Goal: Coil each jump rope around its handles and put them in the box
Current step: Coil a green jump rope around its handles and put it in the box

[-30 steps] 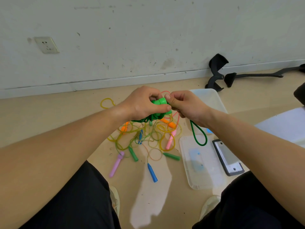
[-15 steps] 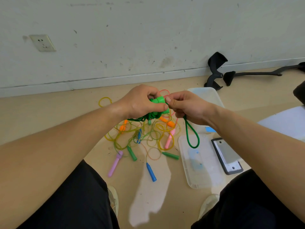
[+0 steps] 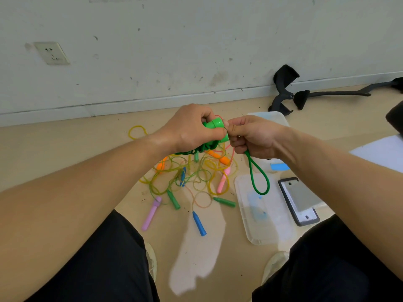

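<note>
— What was held in the left grip (image 3: pixel 192 129)?

— The green handles (image 3: pixel 214 123) were clasped there. The fingers were curled over them, and the thumb was pressed along the near side. Dark green cord was seen bunched below the palm.

— And the right grip (image 3: pixel 253 136)?

— It was clenched on the green rope (image 3: pixel 258 182), just beside the handles. Thumb and forefinger were pinched together at the handles' ends. A loop of that rope was left hanging under the fist and was seen over the far end of the clear lid (image 3: pixel 268 227).

— Where was the rope kept with regard to the box?

— It was held up in the air, outside the clear box (image 3: pixel 277 117). The box was set on the floor (image 3: pixel 65 153) and was partly hidden behind the right wrist.

— What was spread beneath?

— A tangle of ropes (image 3: pixel 196 173) was heaped on the floor below both grips, in yellow, green and pink cords. Orange handles (image 3: pixel 218 158) and a pink handle (image 3: pixel 222 180) were caught within it. A purple handle (image 3: pixel 150 214), a blue handle (image 3: pixel 199 224) and two green ones were laid at its near edge. A dark-framed slab (image 3: pixel 298 201) was placed just to the right of the lid.

— And farther out?

— A wall socket (image 3: pixel 52 53) was seen at the left, and a black object (image 3: pixel 283 88) was propped against the skirting at the right.
</note>
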The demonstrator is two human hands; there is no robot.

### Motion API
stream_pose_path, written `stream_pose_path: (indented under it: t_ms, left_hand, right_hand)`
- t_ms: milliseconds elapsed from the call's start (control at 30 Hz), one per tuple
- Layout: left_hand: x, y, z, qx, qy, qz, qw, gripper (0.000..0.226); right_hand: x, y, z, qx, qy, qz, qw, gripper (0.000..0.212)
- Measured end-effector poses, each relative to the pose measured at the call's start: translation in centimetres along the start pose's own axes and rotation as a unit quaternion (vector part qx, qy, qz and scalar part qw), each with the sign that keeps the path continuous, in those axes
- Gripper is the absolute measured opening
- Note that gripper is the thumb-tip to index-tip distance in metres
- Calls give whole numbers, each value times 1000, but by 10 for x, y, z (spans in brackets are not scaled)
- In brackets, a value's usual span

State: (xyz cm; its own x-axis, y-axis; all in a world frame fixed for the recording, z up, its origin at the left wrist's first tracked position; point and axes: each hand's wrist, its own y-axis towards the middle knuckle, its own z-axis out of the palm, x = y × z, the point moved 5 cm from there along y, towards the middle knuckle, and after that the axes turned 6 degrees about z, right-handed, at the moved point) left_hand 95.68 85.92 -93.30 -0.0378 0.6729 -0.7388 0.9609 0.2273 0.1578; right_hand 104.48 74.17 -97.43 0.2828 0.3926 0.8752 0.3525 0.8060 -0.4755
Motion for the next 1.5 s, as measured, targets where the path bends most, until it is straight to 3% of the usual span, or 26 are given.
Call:
stream_pose_path:
  t_ms: [167,367,633,833,1067,1200,1367,1500]
  left_hand:
    - [-5,1,0,-7,-13,7,1000,25]
    - [-7,-1,4,27,-12,21,999,23]
    - [-11,-3,2,20,-1,30,999,23]
    - [-5,-1,3,26,15,30,999,27]
    - [-5,-2,-2,-15,8,28,999,21]
    - [-5,-2,-7,-40,-12,17,999,32]
    - [3,-3,-3,-6,-6,9,1000,36]
    - [9,-1,-2,1,3,1,1000,32]
  right_hand:
    - [-4,-1,0,32,65,29,997,18]
    - [-6,-3,-2,37,17,42,998,17]
    - [-6,1,-2,-1,24,16,1000,19]
    - [-8,7,0,-20,33,16,999,9]
    - [-3,10,-2,-69,9,-3,998,21]
    - [-8,10,2,-42,14,9,999,22]
    - [-9,7,5,-27,-12,-20,999,9]
    - [-8,6,6,-7,-26,-14,1000,11]
